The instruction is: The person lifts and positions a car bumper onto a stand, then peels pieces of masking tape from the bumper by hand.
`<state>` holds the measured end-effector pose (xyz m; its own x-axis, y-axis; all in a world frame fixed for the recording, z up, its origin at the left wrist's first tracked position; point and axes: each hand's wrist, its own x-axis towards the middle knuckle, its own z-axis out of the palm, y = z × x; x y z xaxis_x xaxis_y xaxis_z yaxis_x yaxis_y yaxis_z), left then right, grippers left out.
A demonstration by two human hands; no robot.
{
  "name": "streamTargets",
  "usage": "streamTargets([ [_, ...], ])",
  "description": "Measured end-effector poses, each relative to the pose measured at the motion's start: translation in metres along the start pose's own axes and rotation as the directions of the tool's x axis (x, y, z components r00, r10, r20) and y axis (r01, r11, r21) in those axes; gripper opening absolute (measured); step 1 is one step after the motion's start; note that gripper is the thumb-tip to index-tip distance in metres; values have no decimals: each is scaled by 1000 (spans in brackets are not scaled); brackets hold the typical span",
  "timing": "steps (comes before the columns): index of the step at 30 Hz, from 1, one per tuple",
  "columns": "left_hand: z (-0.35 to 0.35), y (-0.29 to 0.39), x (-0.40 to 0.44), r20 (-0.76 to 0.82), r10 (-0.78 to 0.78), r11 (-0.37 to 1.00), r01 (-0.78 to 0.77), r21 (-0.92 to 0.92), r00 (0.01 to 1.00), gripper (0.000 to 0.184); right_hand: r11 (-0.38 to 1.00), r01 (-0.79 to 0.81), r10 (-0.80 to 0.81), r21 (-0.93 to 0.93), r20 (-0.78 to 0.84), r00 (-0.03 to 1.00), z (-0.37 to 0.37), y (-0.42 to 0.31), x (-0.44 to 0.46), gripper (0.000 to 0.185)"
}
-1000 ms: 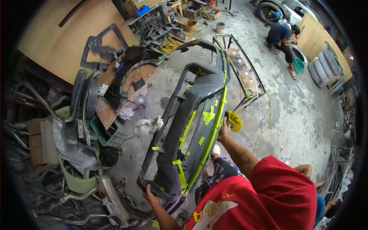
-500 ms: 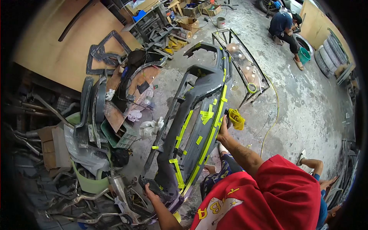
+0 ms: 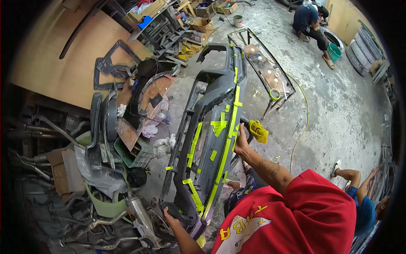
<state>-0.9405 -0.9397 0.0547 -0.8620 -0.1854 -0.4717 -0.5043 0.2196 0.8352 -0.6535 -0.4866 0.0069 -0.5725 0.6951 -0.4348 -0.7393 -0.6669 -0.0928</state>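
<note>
A long dark car bumper (image 3: 211, 101) with strips of yellow-green tape runs upright through the middle of the view. My left hand (image 3: 169, 215) grips its lower left end, with the fingers partly behind the edge. Farther up, on the right side, my right hand (image 3: 242, 142) holds the taped edge, its fingers reaching behind the bumper. A yellow cloth (image 3: 258, 131) shows just right of my right hand; what bears it is unclear.
A metal frame stand (image 3: 270, 74) with a tape roll stands beyond the bumper. Exhaust pipes, a green tub (image 3: 105, 208) and a crate (image 3: 137, 154) lie left. One person (image 3: 311, 25) crouches near tyres; another (image 3: 361, 207) sits at right. A yellow hose (image 3: 305, 122) crosses the floor.
The bumper has turned slightly more upright and its upper part has shifted left, with both hands still on it. The person at the right has come further into view.
</note>
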Motion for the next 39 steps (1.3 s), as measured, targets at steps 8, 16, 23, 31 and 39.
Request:
streamTargets([
  [8, -12, -8, -20, 16, -63, 985, 64, -163, 998, 44, 989, -146, 143, 29, 87, 986, 25, -9, -5, 92],
  [16, -20, -4, -23, 131, -87, 956, 120, -268, 988, 44, 987, -114, 130, -117, 147, 980, 13, -7, 4, 85],
  [23, -21, -13, -2, 37, -32, 985, 38, -167, 999, 45, 960, -89, 126, -267, 128, 984, -22, -10, 18, 84],
  [31, -15, -2, 12, -81, -83, 997, 84, -2, 993, 54, 986, -53, 62, -157, 49, 997, -13, 2, 7, 85],
  [39, 1, 30, -17, 255, -105, 984, 138, -111, 961, 35, 989, -148, 150, -28, 90, 985, -1, -7, -18, 82],
])
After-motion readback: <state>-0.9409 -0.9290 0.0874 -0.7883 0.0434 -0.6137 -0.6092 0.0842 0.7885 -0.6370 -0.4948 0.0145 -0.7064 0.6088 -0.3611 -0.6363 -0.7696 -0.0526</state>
